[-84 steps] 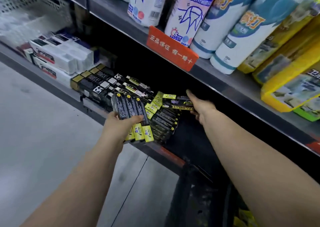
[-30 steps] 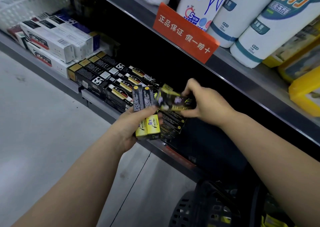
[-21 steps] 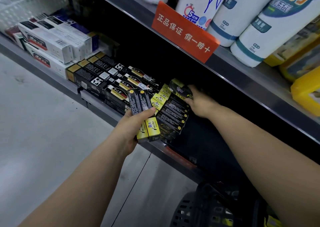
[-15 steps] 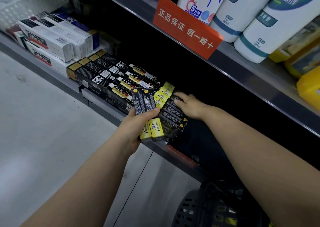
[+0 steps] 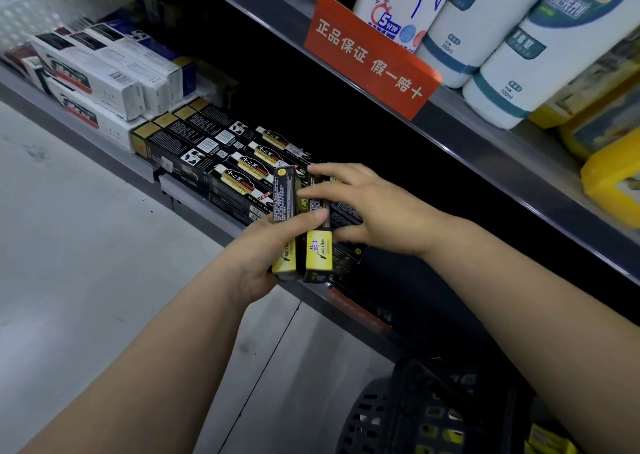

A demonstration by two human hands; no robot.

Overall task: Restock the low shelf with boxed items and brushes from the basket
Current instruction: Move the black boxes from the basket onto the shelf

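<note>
My left hand (image 5: 266,245) grips two long black-and-yellow boxes (image 5: 318,249) upright in front of the low shelf (image 5: 349,303). My right hand (image 5: 377,207) reaches across them, fingers over the right-hand box and thumb under it, pinching it. Behind the hands, a stack of the same black-and-yellow boxes (image 5: 346,216) lies on the shelf, partly hidden. The dark basket (image 5: 391,415) sits on the floor at the bottom right, with yellow packs inside.
Left of the stack are rows of black boxes (image 5: 197,141), then white boxes (image 5: 104,75). The upper shelf carries an orange sign (image 5: 370,58), white bottles (image 5: 540,58) and yellow packs (image 5: 613,176). The shelf's inside right of the stack is dark. Grey floor lies at the left.
My right hand laid a box on the shelf stack, then came back to the boxes in my left hand. My left hand has stayed nearly still.
</note>
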